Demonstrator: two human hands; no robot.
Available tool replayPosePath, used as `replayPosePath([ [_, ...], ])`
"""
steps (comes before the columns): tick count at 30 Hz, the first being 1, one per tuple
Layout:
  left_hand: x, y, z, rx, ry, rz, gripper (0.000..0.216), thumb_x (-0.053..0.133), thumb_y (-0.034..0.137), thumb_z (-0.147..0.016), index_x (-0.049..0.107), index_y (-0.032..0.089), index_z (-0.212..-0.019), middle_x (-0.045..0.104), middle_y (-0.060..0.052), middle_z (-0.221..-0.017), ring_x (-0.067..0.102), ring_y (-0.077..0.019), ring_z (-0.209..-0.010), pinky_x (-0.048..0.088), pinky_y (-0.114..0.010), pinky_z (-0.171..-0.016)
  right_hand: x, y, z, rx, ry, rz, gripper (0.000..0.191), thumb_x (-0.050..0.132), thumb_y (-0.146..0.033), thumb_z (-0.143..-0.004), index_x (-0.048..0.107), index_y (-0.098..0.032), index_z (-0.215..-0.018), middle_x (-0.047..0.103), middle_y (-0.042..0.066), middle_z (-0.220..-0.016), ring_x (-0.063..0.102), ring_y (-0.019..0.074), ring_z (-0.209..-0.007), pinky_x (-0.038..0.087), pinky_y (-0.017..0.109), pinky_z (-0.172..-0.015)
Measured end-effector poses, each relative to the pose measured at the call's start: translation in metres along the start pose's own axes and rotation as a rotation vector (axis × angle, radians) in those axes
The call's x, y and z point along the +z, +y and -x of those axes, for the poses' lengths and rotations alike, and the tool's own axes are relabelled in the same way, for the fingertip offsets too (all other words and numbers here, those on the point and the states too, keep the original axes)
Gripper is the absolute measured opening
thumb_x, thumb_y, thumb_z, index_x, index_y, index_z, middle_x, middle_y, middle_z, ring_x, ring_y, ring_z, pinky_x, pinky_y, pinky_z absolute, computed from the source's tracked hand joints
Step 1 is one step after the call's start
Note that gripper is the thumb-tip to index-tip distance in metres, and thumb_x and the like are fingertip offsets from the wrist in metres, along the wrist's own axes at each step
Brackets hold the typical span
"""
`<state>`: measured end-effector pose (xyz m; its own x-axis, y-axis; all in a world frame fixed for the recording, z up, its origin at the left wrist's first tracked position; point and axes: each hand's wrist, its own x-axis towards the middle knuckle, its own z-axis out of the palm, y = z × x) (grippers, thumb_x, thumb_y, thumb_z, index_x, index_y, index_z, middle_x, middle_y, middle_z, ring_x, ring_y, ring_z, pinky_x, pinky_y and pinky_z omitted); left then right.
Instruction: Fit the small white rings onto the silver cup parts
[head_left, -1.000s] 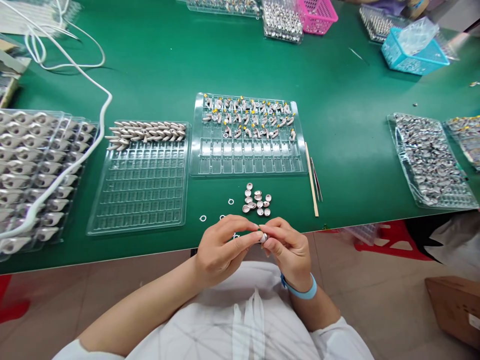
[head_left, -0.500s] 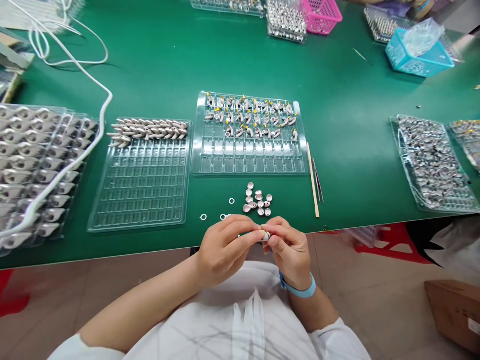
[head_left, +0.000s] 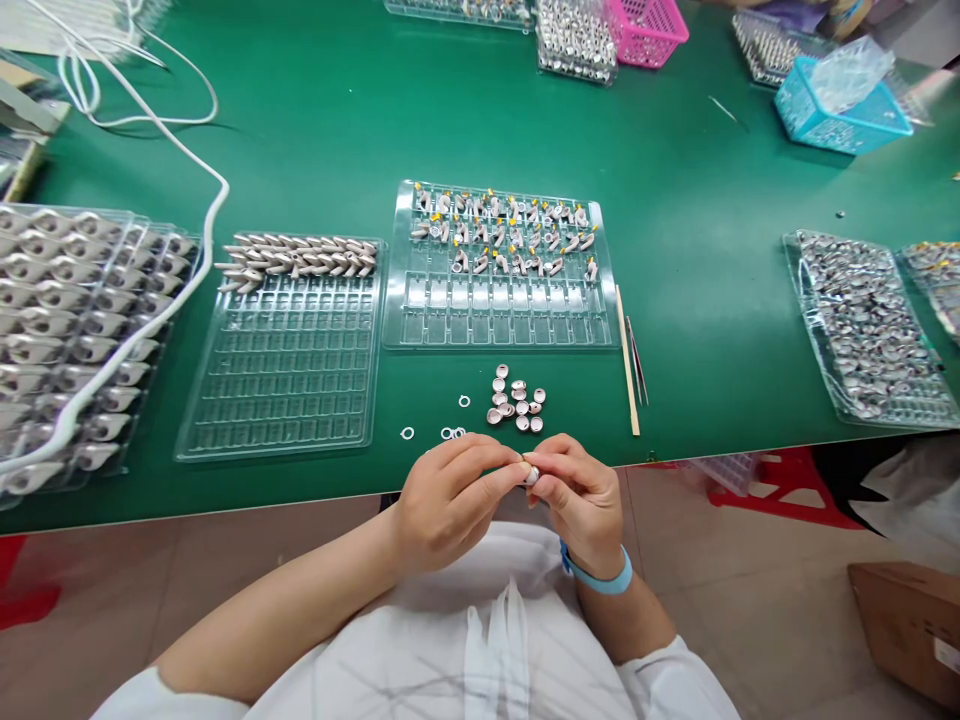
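L hand (head_left: 442, 505) & R hand (head_left: 589, 500) pinch sm. whitish part (head_left: 532, 477) btwn fingertips; round caps (head_left: 522, 408) nr, on table (head_left: 697, 290).

Small-parts assembly workshop: long green worktable (head_left: 697, 230), clear trays (head_left: 277, 400) of repeated metallic pieces (head_left: 300, 256), tweezers (head_left: 637, 362), plastic basket (head_left: 825, 125).

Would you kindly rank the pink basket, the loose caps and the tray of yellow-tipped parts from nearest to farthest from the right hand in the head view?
1. Loose caps, just ahead, slightly left.
2. Tray, beyond the caps, also left.
3. Pink basket, far ahead, slightly right.
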<state>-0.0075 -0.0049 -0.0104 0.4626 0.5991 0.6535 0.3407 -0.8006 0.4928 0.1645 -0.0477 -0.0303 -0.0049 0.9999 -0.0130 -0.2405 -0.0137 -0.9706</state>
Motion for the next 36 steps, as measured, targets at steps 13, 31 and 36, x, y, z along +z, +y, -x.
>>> replayPosePath([
  [13, 0.001, -0.001, 0.001, -0.014, -0.017, 0.001, 0.024, 0.046, 0.003, -0.088, 0.059, 0.016, -0.103, 0.068, -0.008, -0.085, 0.062, -0.0152, -0.073, 0.054, -0.028, -0.065, -0.005, -0.012, 0.003, -0.159, -0.041, 0.389, 0.031, 0.065, -0.022, -0.087, 0.068, -0.031, -0.116, 0.065, 0.005, -0.094, 0.063, 0.0141, -0.072, 0.055, 0.027, -0.058],
  [31, 0.004, 0.001, 0.004, -0.028, -0.005, -0.054, 0.024, 0.051, 0.001, -0.083, 0.059, 0.014, -0.102, 0.069, -0.011, -0.085, 0.060, -0.0164, -0.070, 0.050, -0.030, -0.061, 0.004, -0.010, 0.007, -0.461, 0.044, 0.688, 0.049, 0.061, -0.009, -0.086, 0.059, -0.031, -0.129, 0.065, 0.005, -0.091, 0.063, 0.0176, -0.077, 0.056, 0.032, -0.063],
  [36, 0.006, 0.000, 0.004, -0.032, 0.015, -0.023, 0.023, 0.052, 0.001, -0.084, 0.059, 0.014, -0.102, 0.068, -0.011, -0.085, 0.059, -0.0161, -0.072, 0.051, -0.030, -0.062, 0.006, -0.009, 0.009, -0.519, 0.056, 0.782, 0.053, 0.059, -0.007, -0.085, 0.055, -0.029, -0.133, 0.065, 0.007, -0.094, 0.064, 0.0195, -0.081, 0.057, 0.034, -0.067],
])
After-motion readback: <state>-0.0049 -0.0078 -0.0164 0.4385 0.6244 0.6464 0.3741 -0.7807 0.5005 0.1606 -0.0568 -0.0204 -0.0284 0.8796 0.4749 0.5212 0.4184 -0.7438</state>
